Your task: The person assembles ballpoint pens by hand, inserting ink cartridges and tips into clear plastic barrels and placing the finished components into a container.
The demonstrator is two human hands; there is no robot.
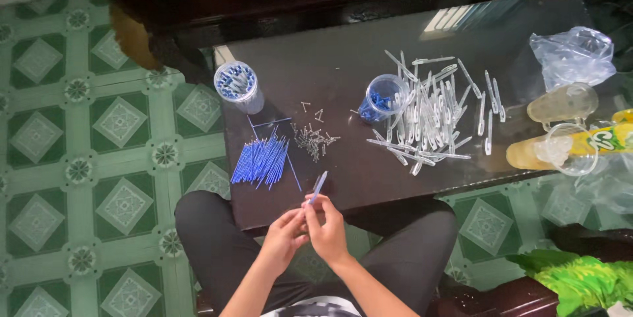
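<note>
Head view:

- Left hand (282, 238): one, fingers pinched together at the lower end of the pen piece, low at the near edge of the counter.
- Right hand (326, 228): one, fingers closed around the pen piece, touching the left hand's fingertips.
- Pen piece (318, 187): one, slim, clear with a blue core, tilted up and to the right out of the two hands, its tip over the counter's near edge.
- Counter (343, 53): one, dark and glossy, low, carrying all the loose parts.
- Blue refills (261, 160): one fanned heap at the near left corner, too many to count; a few lie loose beside it.
- Small metal springs (311, 139): one scattered cluster just right of the refills, not countable.
- Clear pen barrels (432, 116): one broad spread pile at centre right, too many to count.
- Clear cups: two. Left cup (237, 85) stands upright with blue-tipped pieces; tipped cup (381, 98) lies on its side against the barrel pile with small blue parts in it.
- Glass mugs: two, on their sides at the right edge, upper mug (562, 104), lower mug (554, 151).
- Clear plastic bag (572, 53): one, crumpled, behind the mugs.
- Green patterned tile floor (79, 158): left of the counter and under it.
- Knees in dark trousers (217, 231): two, either side of the hands.
</note>
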